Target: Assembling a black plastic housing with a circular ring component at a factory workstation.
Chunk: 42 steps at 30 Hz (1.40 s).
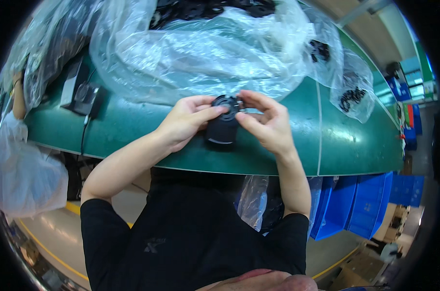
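Between my hands, above the front part of the green table [353, 145], is a black plastic part [222, 132] with a round, ringed upper end and a flat lower body. My left hand [188, 119] grips its left side, thumb lying across the round end. On the right side of that end, my right hand [268, 121] pinches with thumb and forefinger at a small shiny piece [240, 104], too small to name. How the small piece sits against the black part is hidden by my fingers.
A large clear plastic bag [205, 58] with black parts covers the table's far side. Smaller bags [353, 97] of black pieces lie far right. A dark box-shaped device [86, 99] with a cable stands at left. Blue bins [368, 203] sit below the right edge. Another person's arm [19, 97] shows far left.
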Available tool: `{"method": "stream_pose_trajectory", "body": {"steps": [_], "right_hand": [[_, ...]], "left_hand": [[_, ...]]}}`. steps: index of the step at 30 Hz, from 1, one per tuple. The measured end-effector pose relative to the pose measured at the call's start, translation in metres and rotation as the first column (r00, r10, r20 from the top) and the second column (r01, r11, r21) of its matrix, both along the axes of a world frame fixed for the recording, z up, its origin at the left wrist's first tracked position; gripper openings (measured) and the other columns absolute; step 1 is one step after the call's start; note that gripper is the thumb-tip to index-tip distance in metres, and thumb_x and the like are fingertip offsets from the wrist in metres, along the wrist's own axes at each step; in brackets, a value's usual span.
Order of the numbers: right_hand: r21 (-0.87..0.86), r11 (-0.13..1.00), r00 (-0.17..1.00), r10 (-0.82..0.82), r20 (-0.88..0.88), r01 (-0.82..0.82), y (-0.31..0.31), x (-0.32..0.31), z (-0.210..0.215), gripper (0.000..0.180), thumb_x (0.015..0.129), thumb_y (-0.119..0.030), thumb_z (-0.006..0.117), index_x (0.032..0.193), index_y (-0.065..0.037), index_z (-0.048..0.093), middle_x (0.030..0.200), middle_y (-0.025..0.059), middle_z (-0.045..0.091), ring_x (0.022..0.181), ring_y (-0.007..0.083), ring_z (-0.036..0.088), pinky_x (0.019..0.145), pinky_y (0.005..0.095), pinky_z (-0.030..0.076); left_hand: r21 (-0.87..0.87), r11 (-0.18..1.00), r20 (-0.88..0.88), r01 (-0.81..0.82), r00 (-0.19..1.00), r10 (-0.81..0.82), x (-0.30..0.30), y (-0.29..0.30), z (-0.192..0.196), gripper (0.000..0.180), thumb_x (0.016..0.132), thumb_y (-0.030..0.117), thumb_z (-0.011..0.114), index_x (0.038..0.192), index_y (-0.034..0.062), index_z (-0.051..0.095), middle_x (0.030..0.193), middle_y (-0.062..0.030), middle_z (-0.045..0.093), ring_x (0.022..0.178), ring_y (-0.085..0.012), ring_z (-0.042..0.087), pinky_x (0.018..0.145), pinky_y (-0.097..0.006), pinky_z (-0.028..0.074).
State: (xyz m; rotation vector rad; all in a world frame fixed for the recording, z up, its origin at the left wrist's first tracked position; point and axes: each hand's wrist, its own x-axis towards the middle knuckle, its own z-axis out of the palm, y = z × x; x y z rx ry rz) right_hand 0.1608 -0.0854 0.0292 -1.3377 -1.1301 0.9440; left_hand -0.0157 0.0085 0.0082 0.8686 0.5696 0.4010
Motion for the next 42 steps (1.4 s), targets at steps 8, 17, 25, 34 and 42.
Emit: {"method": "stream_pose_trajectory", "body": {"steps": [8, 17, 25, 34, 42], "right_hand": [[0.023, 0.970, 0.814, -0.214, 0.540, 0.240, -0.033, 0.053, 0.019, 0.048, 0.070, -0.015, 0.071, 0.113, 0.003, 0.058, 0.105, 0.0154, 0.064, 0.092, 0.0214, 0.062, 0.078, 0.0312, 0.052], [0.158, 0.946, 0.318, -0.247, 0.915, 0.282, -0.057, 0.111, -0.013, 0.045, 0.071, -0.021, 0.072, 0.109, 0.001, 0.060, 0.107, 0.0175, 0.062, 0.093, 0.0310, 0.059, 0.081, 0.0368, 0.047], [0.365, 0.597, 0.042, -0.558, 0.829, 0.715, -0.076, 0.315, -0.004, 0.022, 0.075, -0.020, 0.069, 0.090, -0.004, 0.070, 0.080, 0.0128, 0.068, 0.075, 0.0229, 0.066, 0.071, 0.0322, 0.051], [0.142, 0.595, 0.096, -0.350, 0.932, 0.791, -0.061, 0.358, -0.021, 0.020, 0.075, -0.021, 0.068, 0.089, -0.006, 0.070, 0.080, 0.0116, 0.067, 0.075, 0.0241, 0.065, 0.073, 0.0335, 0.050], [0.234, 0.633, 0.244, -0.574, 0.782, 0.738, -0.067, 0.359, 0.001, 0.021, 0.072, -0.019, 0.071, 0.088, -0.006, 0.068, 0.078, 0.0078, 0.068, 0.072, 0.0171, 0.065, 0.069, 0.0288, 0.050]], "left_hand": [[0.025, 1.000, -0.023, -0.003, 1.000, 0.003, -0.004, -0.004, 0.009, 0.032, 0.085, 0.010, 0.062, 0.114, -0.0017, 0.053, 0.101, -0.0078, 0.065, 0.087, -0.0127, 0.063, 0.076, -0.028, 0.051], [-0.022, 0.999, -0.027, 0.045, 0.999, -0.046, -0.001, -0.005, 0.007, 0.025, 0.087, 0.011, 0.059, 0.110, 0.0003, 0.055, 0.098, -0.0053, 0.064, 0.085, -0.0121, 0.062, 0.077, -0.028, 0.052], [-0.019, 0.998, -0.046, 0.065, 0.997, -0.066, 0.002, -0.003, 0.007, 0.023, 0.089, 0.010, 0.054, 0.110, 0.0006, 0.055, 0.099, -0.0057, 0.064, 0.086, -0.0115, 0.061, 0.079, -0.028, 0.051], [-0.005, 0.995, -0.023, 0.097, 0.995, -0.097, 0.002, -0.005, 0.011, 0.023, 0.089, 0.011, 0.057, 0.108, -0.0009, 0.056, 0.095, -0.0055, 0.065, 0.084, -0.0111, 0.062, 0.077, -0.027, 0.051], [-0.038, 0.994, -0.023, 0.106, 0.994, -0.107, 0.000, -0.004, 0.007, 0.027, 0.088, 0.011, 0.059, 0.111, -0.0014, 0.054, 0.098, -0.0075, 0.065, 0.086, -0.0126, 0.062, 0.078, -0.029, 0.052]]}}
